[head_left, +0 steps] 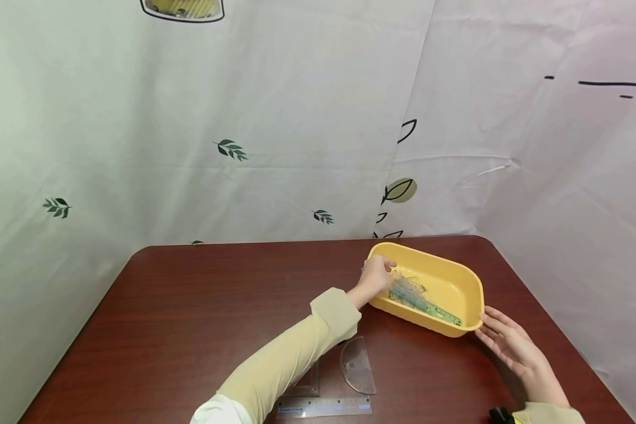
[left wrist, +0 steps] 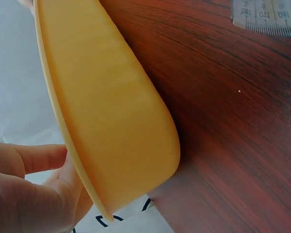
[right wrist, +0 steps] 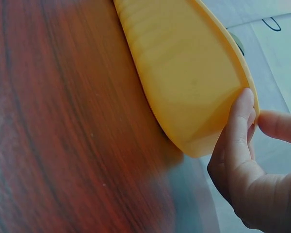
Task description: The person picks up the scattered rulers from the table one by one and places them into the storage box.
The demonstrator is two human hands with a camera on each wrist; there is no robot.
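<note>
A yellow plastic basin (head_left: 458, 288) sits at the right rear of the table. My left hand (head_left: 377, 275) grips its left end; in the left wrist view some of that hand's fingers (left wrist: 80, 196) disappear behind the rim. At the opposite end, my right hand (head_left: 511, 344) holds the rim, with fingers (right wrist: 240, 126) against the outer wall and the thumb by the edge. Inside the basin lie a green ruler (head_left: 439, 312) and a heap of clear plastic pieces (head_left: 409, 287), too jumbled to tell apart.
On the brown table (head_left: 191, 318) nearer me lie a clear protractor (head_left: 357, 366) and a clear ruler (head_left: 323, 407). Another clear plastic piece (head_left: 310, 384) is partly hidden by my left sleeve. A patterned white cloth (head_left: 275, 106) hangs behind the table.
</note>
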